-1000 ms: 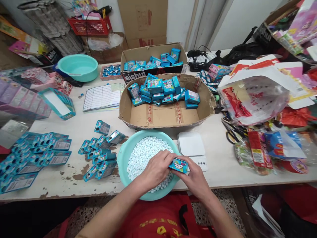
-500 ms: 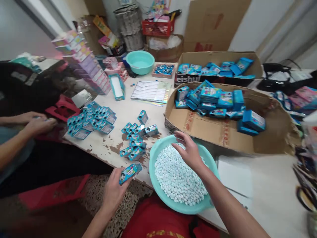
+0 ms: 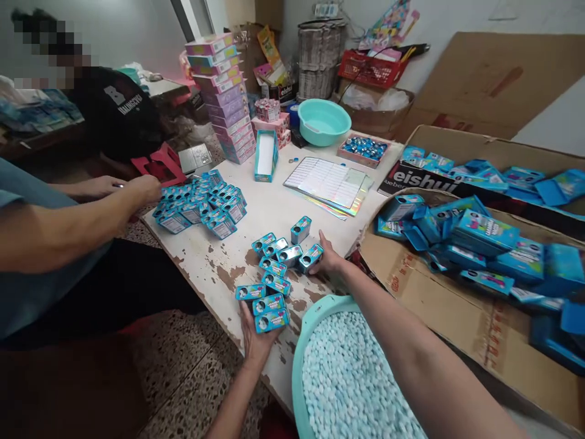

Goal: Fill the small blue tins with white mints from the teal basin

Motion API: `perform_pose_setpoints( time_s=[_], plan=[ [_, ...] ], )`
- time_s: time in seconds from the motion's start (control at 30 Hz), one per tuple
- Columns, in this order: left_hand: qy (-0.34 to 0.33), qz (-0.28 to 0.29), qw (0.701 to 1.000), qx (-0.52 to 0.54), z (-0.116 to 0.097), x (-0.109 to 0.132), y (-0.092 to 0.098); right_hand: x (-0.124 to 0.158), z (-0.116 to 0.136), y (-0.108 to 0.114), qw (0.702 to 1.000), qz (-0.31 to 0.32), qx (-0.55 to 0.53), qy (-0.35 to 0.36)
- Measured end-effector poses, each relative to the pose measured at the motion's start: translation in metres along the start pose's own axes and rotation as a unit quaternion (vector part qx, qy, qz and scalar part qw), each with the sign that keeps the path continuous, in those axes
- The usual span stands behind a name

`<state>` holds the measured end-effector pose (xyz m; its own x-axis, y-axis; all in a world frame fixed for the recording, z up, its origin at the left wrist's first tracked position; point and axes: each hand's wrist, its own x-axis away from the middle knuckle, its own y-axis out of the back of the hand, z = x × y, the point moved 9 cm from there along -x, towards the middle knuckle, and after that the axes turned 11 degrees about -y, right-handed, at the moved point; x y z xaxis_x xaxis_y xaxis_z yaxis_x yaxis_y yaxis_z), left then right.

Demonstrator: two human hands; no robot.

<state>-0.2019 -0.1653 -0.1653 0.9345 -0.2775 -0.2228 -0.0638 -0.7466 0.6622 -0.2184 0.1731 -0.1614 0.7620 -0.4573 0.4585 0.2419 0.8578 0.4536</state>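
Peeling white paint marks the surface (image 3: 214, 262), which carries a cluster of small blue printed cardboard boxes (image 3: 274, 283). The left hand (image 3: 254, 341) lies flat and released against the nearest box at the edge. The right hand (image 3: 329, 262) touches the far box, but I cannot tell whether it grips. A teal plastic basin of white pellets (image 3: 299, 347) sits just beside the cluster.

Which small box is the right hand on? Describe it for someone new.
Start at the teal basin of white pellets on the chipped table. Beyond its rim lies a cluster of small blue boxes; this box is the rightmost, against the right hand.
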Motion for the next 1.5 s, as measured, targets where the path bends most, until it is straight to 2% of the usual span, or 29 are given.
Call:
perform_pose_setpoints(
  time_s=[0.1,0.2,0.33,0.47,0.6,0.77,0.93,1.03,1.1,1.17,1.23,1.3,1.33,1.4,1.43,1.47,1.5],
  plan=[
    [-0.066,-0.017,0.997,-0.046,-0.016,-0.004,-0.010,-0.020,0.016,-0.008,0.998,0.033,0.011,0.053],
    [-0.095,-0.045,0.991,-0.084,-0.026,-0.011,-0.017,-0.037,0.034,-0.018,0.991,0.068,0.027,0.111],
    [-0.069,-0.052,0.989,-0.117,-0.030,-0.029,-0.024,-0.050,0.055,-0.041,0.972,0.117,0.088,0.186],
    [-0.023,-0.044,0.990,-0.134,-0.026,-0.049,-0.031,-0.065,0.076,-0.063,0.958,0.119,0.140,0.219],
    [0.023,-0.075,0.985,-0.154,-0.013,-0.078,-0.026,-0.086,0.103,-0.089,0.953,0.099,0.204,0.201],
    [0.053,-0.077,0.983,-0.158,0.005,-0.131,-0.019,-0.111,0.140,-0.118,0.954,0.076,0.228,0.181],
    [0.078,-0.089,0.979,-0.166,0.022,-0.170,-0.012,-0.128,0.160,-0.130,0.949,0.053,0.279,0.138],
    [0.107,-0.081,0.973,-0.188,0.032,-0.187,-0.010,-0.132,0.165,-0.131,0.956,0.038,0.269,0.106],
    [0.123,-0.078,0.970,-0.192,0.034,-0.190,-0.005,-0.130,0.165,-0.131,0.966,0.032,0.242,0.091],
    [0.126,-0.092,0.971,-0.179,0.030,-0.178,0.003,-0.127,0.163,-0.129,0.973,0.028,0.212,0.084],
    [0.106,-0.139,0.975,-0.141,0.017,-0.149,0.013,-0.123,0.159,-0.122,0.980,0.022,0.182,0.076],
    [0.054,-0.170,0.982,-0.068,-0.002,-0.114,0.014,-0.118,0.153,-0.107,0.988,0.004,0.146,0.055],
    [0.018,-0.133,0.991,-0.015,-0.014,-0.101,0.003,-0.114,0.150,-0.097,0.991,-0.010,0.129,0.042],
    [-0.050,0.045,0.993,0.094,-0.042,-0.082,-0.040,-0.097,0.145,-0.072,0.994,-0.048,0.096,0.021],
    [-0.074,0.143,0.978,0.136,-0.055,-0.076,-0.064,-0.083,0.143,-0.059,0.994,-0.068,0.082,0.015],
    [-0.085,0.216,0.959,0.164,-0.065,-0.074,-0.082,-0.067,0.142,-0.046,0.994,-0.087,0.071,0.012],
    [-0.085,0.257,0.946,0.178,-0.071,-0.078,-0.094,-0.048,0.141,-0.034,0.993,-0.102,0.061,0.014]
  ],
)
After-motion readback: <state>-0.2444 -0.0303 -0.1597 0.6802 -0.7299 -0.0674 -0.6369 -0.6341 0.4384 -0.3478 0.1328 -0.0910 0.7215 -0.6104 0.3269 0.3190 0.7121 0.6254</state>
